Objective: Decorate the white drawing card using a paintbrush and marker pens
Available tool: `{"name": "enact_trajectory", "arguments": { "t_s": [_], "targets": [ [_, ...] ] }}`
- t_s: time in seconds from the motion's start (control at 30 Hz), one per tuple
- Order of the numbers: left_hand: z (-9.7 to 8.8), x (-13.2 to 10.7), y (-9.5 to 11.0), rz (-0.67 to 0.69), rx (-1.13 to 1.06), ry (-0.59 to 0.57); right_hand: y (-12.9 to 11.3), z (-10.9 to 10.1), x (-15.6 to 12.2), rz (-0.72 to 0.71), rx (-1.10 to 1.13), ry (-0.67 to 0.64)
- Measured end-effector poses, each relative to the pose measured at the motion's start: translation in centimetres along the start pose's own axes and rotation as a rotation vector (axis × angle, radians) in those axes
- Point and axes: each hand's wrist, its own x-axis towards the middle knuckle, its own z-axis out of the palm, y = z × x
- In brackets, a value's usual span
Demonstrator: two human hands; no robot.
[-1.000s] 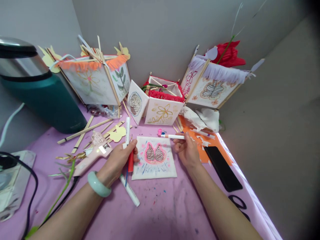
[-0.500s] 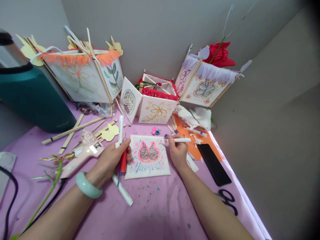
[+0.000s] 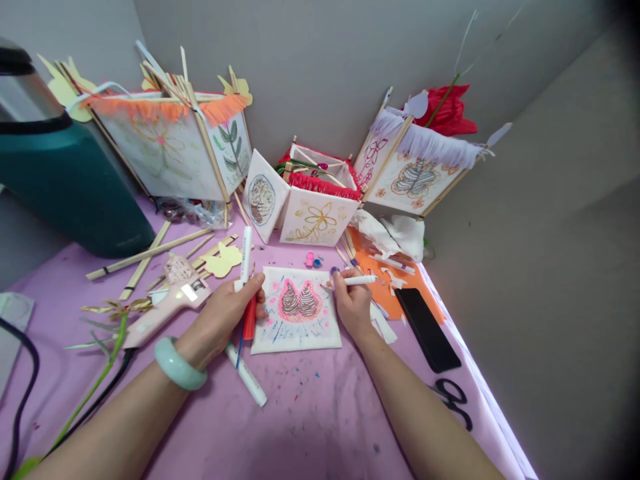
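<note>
A small white canvas panel [image 3: 297,341] lies flat, showing two brown-striped shapes outlined in pink with blue strokes. My right hand [image 3: 354,308] pinches a white marker [image 3: 361,280], its tip at the panel's right edge; I cannot tell whether it touches. At the left edge my left hand [image 3: 235,307] is closed around an upright white marker [image 3: 246,252], a red marker [image 3: 249,321] and a thin blue stick [image 3: 239,351]. Another white marker [image 3: 253,383] lies below that hand. A pink cap [image 3: 310,257] and a blue cap [image 3: 317,264] sit behind the panel.
Several decorated lanterns stand behind, including an orange-fringed one [image 3: 165,153] and a purple-fringed one [image 3: 420,173]. To the left are a teal bottle [image 3: 75,187], wooden sticks [image 3: 145,257] and a pink glue gun [image 3: 165,312]. A phone [image 3: 429,330] and scissors [image 3: 453,400] lie right.
The whole view has shifted slightly. My right hand's marker tip has moved a little down along the panel's right edge; my left hand keeps its hold.
</note>
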Motion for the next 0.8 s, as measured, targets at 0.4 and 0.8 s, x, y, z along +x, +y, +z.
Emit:
{"name": "enact_trajectory", "arguments": {
  "t_s": [0.4,0.8],
  "targets": [
    [-0.14,0.12,-0.18,-0.002,0.019,-0.01,0.52,0.0,-0.13,0.007,-0.091,-0.07],
    [-0.22,0.19,-0.38,0.002,0.029,-0.018,0.66,0.14,-0.2,-0.022,-0.074,-0.044]
  ]
}}
